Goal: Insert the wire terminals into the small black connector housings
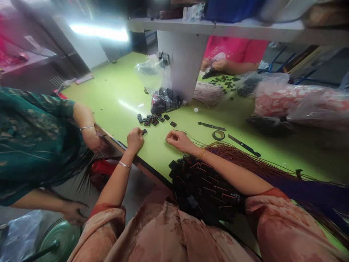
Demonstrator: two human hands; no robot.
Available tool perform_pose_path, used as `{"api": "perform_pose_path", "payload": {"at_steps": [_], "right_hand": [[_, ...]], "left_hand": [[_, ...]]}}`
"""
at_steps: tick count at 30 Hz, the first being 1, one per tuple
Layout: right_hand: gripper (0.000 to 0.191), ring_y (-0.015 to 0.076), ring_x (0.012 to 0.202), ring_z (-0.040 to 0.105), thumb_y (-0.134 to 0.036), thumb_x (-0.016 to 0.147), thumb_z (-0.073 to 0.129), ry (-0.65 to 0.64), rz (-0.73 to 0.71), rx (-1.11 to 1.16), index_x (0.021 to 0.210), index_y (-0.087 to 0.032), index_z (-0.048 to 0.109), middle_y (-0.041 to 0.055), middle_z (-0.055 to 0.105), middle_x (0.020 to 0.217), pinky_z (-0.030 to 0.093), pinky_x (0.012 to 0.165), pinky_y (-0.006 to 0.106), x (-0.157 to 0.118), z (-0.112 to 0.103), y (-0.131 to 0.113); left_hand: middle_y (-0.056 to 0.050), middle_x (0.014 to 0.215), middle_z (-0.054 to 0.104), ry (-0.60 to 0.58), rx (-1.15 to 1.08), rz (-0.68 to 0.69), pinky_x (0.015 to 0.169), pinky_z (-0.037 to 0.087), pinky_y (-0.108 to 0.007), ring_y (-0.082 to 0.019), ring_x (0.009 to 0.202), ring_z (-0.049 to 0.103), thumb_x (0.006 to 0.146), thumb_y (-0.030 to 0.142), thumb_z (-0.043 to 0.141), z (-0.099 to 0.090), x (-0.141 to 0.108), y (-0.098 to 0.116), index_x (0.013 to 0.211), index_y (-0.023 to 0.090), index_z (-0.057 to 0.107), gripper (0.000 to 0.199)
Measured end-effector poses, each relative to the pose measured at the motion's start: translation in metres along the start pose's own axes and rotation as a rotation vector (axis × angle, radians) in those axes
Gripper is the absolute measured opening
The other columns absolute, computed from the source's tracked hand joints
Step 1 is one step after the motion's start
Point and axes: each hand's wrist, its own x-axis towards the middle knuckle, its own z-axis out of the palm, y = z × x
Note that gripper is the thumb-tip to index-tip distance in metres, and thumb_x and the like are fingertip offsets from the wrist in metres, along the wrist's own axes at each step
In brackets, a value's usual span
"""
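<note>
Between the thumb and fingers of my left hand (135, 140) is a small black connector housing (144, 131), held just above the green table (114, 91). My right hand (178, 141) is pinched on the end of a thin dark wire (196, 139), which trails back toward a long bundle of brown wires (245, 156). A loose pile of black connector housings (152, 119) with reddish parts lies just beyond my left hand. Under my right forearm sits a heap of black connectors with wires (207, 185).
Two dark blades (244, 145) and a tape roll (218, 135) lie right of my hands. A plastic bag of dark parts (165, 100) leans by a white upright panel (180, 62). A co-worker in green (35, 138) stands at left; another in pink (237, 54) works across the table.
</note>
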Motion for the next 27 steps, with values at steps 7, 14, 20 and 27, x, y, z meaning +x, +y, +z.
{"api": "perform_pose_path", "payload": {"at_steps": [7, 14, 20, 27], "right_hand": [[0.015, 0.0077, 0.056, 0.041, -0.031, 0.074, 0.056, 0.07, -0.001, 0.001, 0.071, -0.016, 0.057, -0.0031, 0.052, 0.063, 0.034, 0.054, 0.021, -0.004, -0.003, 0.001], [0.015, 0.0081, 0.055, 0.042, -0.029, 0.072, 0.055, 0.141, 0.02, -0.048, 0.068, -0.015, 0.058, -0.0023, 0.054, 0.061, 0.034, 0.054, 0.021, -0.005, -0.004, 0.0], [0.015, 0.0083, 0.054, 0.042, -0.027, 0.073, 0.052, 0.149, -0.01, -0.181, 0.064, -0.016, 0.056, -0.0031, 0.051, 0.057, 0.032, 0.055, 0.022, -0.007, -0.005, -0.001], [0.016, 0.008, 0.052, 0.039, -0.029, 0.073, 0.053, 0.113, -0.069, -0.287, 0.064, -0.016, 0.056, -0.0037, 0.048, 0.055, 0.03, 0.054, 0.021, -0.014, -0.007, -0.012]], "left_hand": [[-0.012, 0.107, 0.06, -0.011, -0.104, 0.088, 0.092, 0.04, -0.037, -0.025, 0.102, 0.053, 0.087, 0.019, 0.043, 0.004, -0.023, 0.021, 0.111, 0.018, 0.061, 0.03], [-0.011, 0.097, 0.054, -0.07, -0.166, 0.034, 0.087, 0.042, -0.04, -0.027, 0.096, 0.052, 0.076, 0.008, 0.052, 0.0, -0.033, 0.033, 0.106, 0.02, 0.063, 0.034], [-0.005, 0.097, 0.06, -0.196, -1.112, -0.338, 0.077, 0.047, -0.029, -0.013, 0.077, 0.057, 0.073, 0.014, 0.064, 0.005, -0.053, 0.061, 0.099, 0.018, 0.061, 0.026], [-0.005, 0.095, 0.067, -0.454, -1.731, -0.509, 0.078, 0.05, -0.021, -0.009, 0.082, 0.064, 0.073, 0.006, 0.066, 0.001, -0.067, 0.089, 0.098, 0.016, 0.061, 0.027]]}}
